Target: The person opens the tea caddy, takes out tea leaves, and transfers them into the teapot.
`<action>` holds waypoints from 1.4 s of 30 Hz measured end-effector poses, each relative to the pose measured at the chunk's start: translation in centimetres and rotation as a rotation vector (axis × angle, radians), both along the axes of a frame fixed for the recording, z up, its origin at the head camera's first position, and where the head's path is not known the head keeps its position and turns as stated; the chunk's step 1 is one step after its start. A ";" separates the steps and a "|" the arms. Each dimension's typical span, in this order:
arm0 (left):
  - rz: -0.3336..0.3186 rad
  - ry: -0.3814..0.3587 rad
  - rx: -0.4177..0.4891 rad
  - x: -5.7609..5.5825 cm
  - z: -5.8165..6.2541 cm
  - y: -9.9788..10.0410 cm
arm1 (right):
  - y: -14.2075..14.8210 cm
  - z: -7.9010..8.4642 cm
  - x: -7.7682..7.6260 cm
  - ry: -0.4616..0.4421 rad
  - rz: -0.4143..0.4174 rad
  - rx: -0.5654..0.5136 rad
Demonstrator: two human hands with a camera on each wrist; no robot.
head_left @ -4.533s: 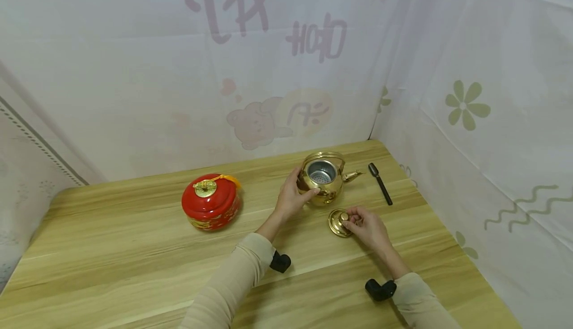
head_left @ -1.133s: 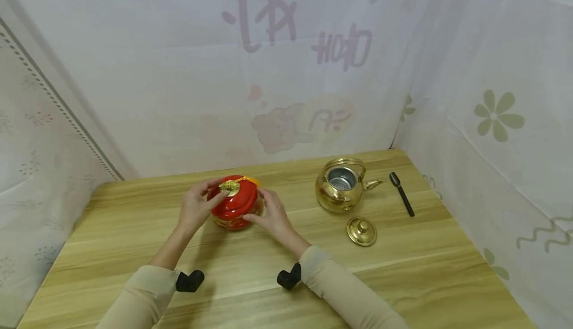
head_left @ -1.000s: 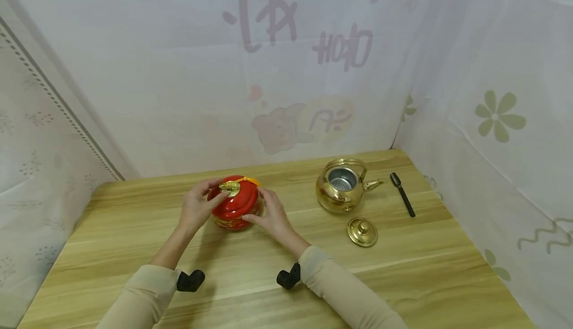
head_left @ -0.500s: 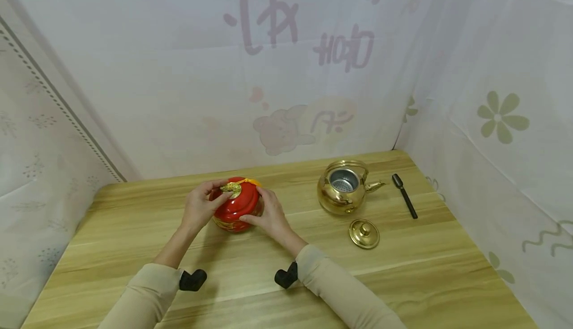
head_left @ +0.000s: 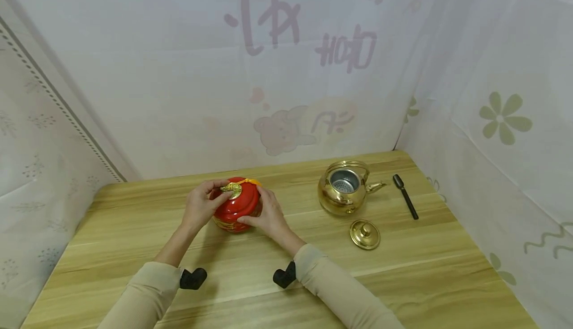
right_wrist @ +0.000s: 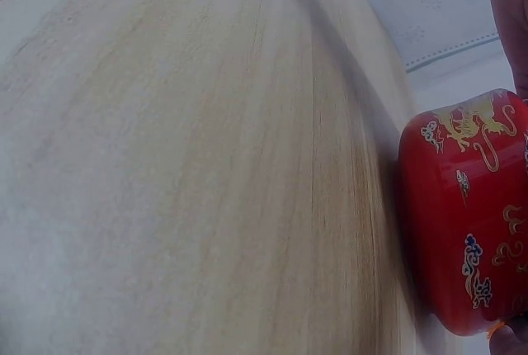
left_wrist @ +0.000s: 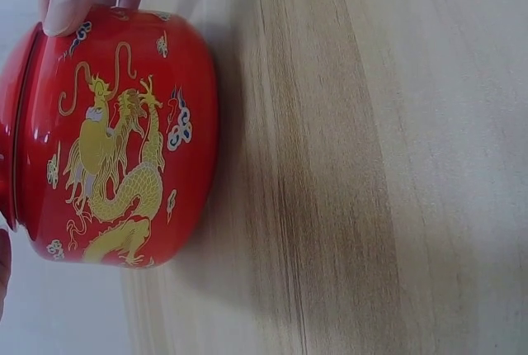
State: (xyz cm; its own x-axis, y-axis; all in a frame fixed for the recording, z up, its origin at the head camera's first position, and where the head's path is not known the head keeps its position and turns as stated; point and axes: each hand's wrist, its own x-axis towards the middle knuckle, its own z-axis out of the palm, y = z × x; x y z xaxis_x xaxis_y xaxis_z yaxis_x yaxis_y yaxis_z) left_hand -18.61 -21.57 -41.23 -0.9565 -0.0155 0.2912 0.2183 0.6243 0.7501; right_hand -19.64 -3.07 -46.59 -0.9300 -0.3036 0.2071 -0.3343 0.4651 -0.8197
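A round red jar [head_left: 235,224] with a gold dragon pattern stands upright on the table. Its red lid [head_left: 243,200] sits on top, with a gold knob [head_left: 231,188] and yellow tassel [head_left: 253,182]. My left hand [head_left: 198,204] pinches the knob between thumb and fingers. With thumb in front and fingers behind, my right hand [head_left: 271,216] grips the jar's right side. The left wrist view shows the right thumb [left_wrist: 70,4] by the seam under the lid. In the right wrist view, the jar [right_wrist: 462,215] is cut off at the frame edge.
To the right stands a gold teapot [head_left: 342,198], uncovered, with a metal strainer [head_left: 345,181] inside. Its gold lid [head_left: 364,234] lies in front. A dark scoop [head_left: 406,197] lies beside the spout. Fabric walls [head_left: 179,95] border the wooden table [head_left: 268,279].
Earlier, my left hand held the teapot and my right hand its lid. Both hands have since moved left to the red jar, leaving the teapot lid on the table. They barely moved this last second.
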 end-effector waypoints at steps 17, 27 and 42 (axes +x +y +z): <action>-0.011 0.046 -0.044 -0.4 0.2 0.1 | -0.2 0.1 0.0 -0.012 -0.011 0.007; -0.030 0.036 -0.049 -0.6 0.2 -0.2 | -0.2 0.3 0.2 -0.047 -0.009 -0.004; -0.056 0.040 -0.051 -0.9 0.1 -0.3 | -0.2 0.1 0.2 -0.049 -0.001 -0.017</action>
State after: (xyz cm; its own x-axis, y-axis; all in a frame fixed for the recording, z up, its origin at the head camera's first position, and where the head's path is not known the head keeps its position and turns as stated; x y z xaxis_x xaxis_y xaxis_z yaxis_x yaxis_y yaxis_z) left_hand -19.51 -21.86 -41.08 -0.9431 0.0536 0.3283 0.2831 0.6474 0.7076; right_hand -19.47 -3.22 -46.49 -0.9396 -0.2992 0.1664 -0.2930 0.4514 -0.8428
